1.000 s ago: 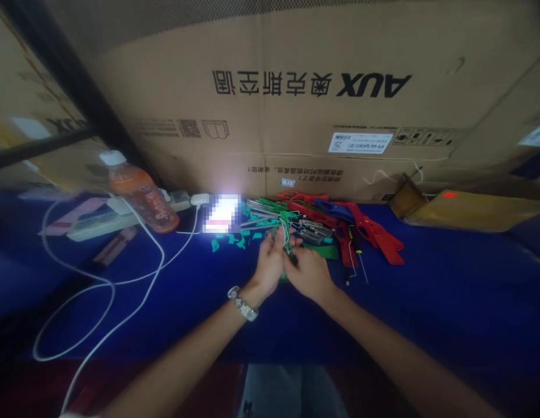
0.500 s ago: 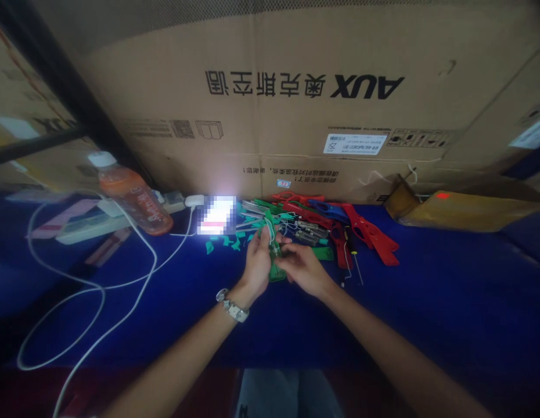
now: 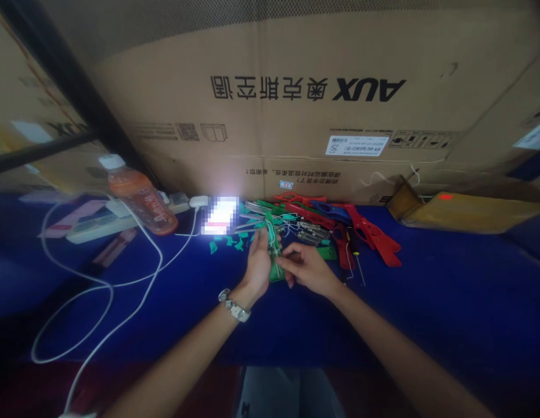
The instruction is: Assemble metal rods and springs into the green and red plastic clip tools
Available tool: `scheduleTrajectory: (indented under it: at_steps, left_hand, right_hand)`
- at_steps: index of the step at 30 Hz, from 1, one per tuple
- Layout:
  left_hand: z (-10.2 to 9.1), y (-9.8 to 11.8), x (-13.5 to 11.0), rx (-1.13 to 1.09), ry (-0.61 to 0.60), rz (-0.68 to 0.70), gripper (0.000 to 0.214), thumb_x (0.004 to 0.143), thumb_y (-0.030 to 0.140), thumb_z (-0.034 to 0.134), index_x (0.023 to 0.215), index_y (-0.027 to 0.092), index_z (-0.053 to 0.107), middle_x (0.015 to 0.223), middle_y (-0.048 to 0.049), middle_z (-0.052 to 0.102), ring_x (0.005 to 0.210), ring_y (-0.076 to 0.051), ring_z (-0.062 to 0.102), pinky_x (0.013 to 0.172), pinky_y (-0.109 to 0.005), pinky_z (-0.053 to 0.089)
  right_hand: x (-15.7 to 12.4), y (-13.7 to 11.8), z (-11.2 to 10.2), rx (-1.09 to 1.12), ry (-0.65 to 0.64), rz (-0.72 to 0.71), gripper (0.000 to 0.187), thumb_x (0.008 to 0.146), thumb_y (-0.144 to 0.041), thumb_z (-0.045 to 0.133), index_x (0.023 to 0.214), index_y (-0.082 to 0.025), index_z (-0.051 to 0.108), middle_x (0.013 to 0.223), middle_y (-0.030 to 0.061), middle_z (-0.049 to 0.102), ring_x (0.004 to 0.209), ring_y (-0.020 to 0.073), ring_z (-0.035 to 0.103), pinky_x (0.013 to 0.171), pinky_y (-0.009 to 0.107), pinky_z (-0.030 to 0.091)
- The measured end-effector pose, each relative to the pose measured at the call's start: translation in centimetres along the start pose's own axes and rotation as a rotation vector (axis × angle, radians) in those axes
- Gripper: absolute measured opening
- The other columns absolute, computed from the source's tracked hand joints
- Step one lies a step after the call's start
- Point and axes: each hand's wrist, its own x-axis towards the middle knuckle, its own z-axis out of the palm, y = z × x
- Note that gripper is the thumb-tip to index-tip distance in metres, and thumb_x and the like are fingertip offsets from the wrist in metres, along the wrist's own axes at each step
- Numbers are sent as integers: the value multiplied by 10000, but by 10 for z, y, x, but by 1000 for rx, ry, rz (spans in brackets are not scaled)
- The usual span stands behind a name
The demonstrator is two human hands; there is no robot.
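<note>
My left hand (image 3: pixel 258 264) is wrapped around a long green plastic casing (image 3: pixel 276 273), held upright over the table and shaped like the handle of a stick lighter. A thin white wire (image 3: pixel 270 232) runs along its upper part, and small metallic parts seem to lie inside. My right hand (image 3: pixel 305 268) is at the casing's right side, thumb and forefinger pinched together against its middle; what lies between them is too small to make out. Just beyond my hands is a pile of metal tubes (image 3: pixel 312 233) and green plastic pieces (image 3: pixel 239 241).
Red casings (image 3: pixel 374 238) and a blue casing (image 3: pixel 335 211) lie behind on the right, near a thin screwdriver (image 3: pixel 360 266). On the left are a glowing phone (image 3: pixel 220 215), a drink bottle (image 3: pixel 141 194), a power strip (image 3: pixel 102 225) and a looped white cable (image 3: pixel 108 296). Cardboard (image 3: pixel 270 46) stands behind.
My right hand has drawn slightly to the right, its fingers now pinched at the casing's edge. My left hand keeps its hold. The whole view has shifted slightly.
</note>
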Motion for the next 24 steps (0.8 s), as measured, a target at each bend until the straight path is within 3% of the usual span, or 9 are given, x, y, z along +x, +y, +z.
scheduleTrajectory:
  at_steps: [7,10,12,14,17,21,24]
  left_hand:
    - [0,5,0,138,-61,131,456,827,615,661,975,197,556,765,3,650,668,-147,629,569,-240,480]
    - [-1,6,-3,261,-127,118,455,866,658,579,968,219,518,625,42,586,516,-130,569,459,-223,422]
    - [-2,6,-7,381,-221,142,419,920,652,494,978,237,477,556,74,525,429,-113,502,411,-204,385]
    - [-3,5,-9,496,-302,226,364,968,610,433,976,245,434,537,90,499,408,-104,473,405,-190,381]
    - [-3,5,-11,610,-351,302,325,996,564,401,943,244,377,527,95,502,403,-102,469,406,-182,381]
    - [-5,3,-9,660,-391,278,328,997,559,400,916,247,338,531,92,515,401,-105,481,401,-183,389]
    - [-6,2,-6,639,-402,218,348,982,571,429,899,247,334,540,86,530,397,-101,487,393,-175,378]
  right_hand:
    - [1,3,-5,2,24,-47,436,718,-546,759,786,-230,467,445,-90,548,328,94,470,345,189,292]
    - [4,-4,-14,-17,178,-161,420,742,-563,721,736,-232,464,463,-97,476,373,87,426,401,216,314]
    - [6,-11,-20,-60,292,-294,391,745,-546,726,731,-213,521,574,-63,510,500,97,477,499,235,382]
    - [8,-19,-26,-142,278,-360,364,749,-521,738,758,-197,574,683,-27,564,633,121,527,617,260,436]
    - [14,-25,-32,-206,234,-362,352,737,-493,756,788,-200,569,724,-25,578,679,132,535,672,279,447]
    - [21,-27,-39,-155,149,-309,366,681,-429,781,872,-206,562,764,-31,606,720,140,576,712,289,464]
    - [22,-28,-43,-143,43,-230,271,692,-361,742,820,-184,581,762,-27,615,714,129,577,688,271,455]
